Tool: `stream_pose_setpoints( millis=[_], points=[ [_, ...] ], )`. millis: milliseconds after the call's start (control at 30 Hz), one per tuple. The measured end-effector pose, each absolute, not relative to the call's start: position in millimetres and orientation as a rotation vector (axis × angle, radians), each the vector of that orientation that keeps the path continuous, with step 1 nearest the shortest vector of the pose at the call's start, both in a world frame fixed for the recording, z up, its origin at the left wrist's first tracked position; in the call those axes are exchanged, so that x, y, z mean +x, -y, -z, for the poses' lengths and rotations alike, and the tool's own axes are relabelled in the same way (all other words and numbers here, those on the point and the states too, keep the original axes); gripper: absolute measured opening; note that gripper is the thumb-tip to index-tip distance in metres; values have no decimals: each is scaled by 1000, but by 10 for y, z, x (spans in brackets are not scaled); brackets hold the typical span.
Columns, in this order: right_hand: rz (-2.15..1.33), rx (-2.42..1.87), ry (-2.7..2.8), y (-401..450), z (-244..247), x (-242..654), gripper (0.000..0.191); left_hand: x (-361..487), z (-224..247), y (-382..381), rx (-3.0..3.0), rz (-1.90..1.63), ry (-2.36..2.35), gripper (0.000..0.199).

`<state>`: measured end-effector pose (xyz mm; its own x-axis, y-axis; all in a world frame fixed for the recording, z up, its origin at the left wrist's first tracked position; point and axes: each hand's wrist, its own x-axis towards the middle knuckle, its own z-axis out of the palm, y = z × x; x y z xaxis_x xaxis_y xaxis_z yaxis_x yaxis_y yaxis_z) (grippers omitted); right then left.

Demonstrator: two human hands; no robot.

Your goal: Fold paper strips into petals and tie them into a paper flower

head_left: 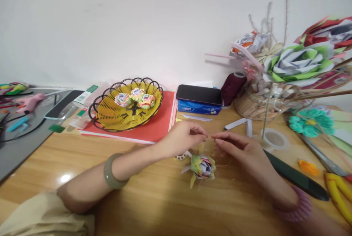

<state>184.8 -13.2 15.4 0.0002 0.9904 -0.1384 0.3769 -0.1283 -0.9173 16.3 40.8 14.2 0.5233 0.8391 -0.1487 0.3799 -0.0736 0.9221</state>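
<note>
My left hand (pixel 181 139) is closed in a pinch above the middle of the table. Facing it, my right hand (pixel 246 153) also pinches, its fingertips a short gap from the left ones. Whatever lies between the fingers is too fine to make out. Just below the hands rests a small folded paper flower (pixel 204 167) with yellow-green outer petals and a white and lilac centre. Fine thread-like strands show beside it. Partly hidden behind my left hand is a round dotted item (pixel 180 157).
A yellow woven basket (pixel 110 120) with several paper flowers stands on red paper (pixel 165 128). Behind my hands, a phone (pixel 199 94) lies on a blue tissue pack (pixel 199 107). To the right are a thread spool (pixel 233 85), a clear tape roll (pixel 275 139), a dark green cutter (pixel 298 177) and yellow-handled scissors (pixel 337 188).
</note>
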Motion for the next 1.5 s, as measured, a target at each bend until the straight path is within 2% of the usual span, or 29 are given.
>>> stream_pose_setpoints(
  millis=[100,200,400,600,767,933,1033,1233,1500],
  points=[
    [-1012,-1677,1589,144,-157,1831,27,105,-175,-431,1868,-484,-1144,22],
    [-996,-1685,1748,163,-171,1794,28,67,-237,-409,2086,-281,-1168,30],
    [-1176,-1535,1773,176,-149,1747,24,111,-232,-328,2234,-178,-1148,24],
    [-1497,-1371,1395,163,-93,1759,26,135,-96,-387,1910,-276,-1066,19],
    [-1347,-1423,1363,144,-100,1763,25,163,-147,-418,1513,-360,-940,10],
    [-1340,-1429,1576,162,-166,1736,24,204,-295,-355,1448,-493,-979,10],
    [-1105,-1461,1672,209,-193,1729,21,199,-299,-320,1506,-554,-908,12],
    [-419,-1335,1813,294,-143,1779,13,168,-235,-282,1862,-827,-739,22],
    [-30,-1255,1953,295,-76,1842,18,157,-151,-298,2152,-948,-713,23]
  ],
)
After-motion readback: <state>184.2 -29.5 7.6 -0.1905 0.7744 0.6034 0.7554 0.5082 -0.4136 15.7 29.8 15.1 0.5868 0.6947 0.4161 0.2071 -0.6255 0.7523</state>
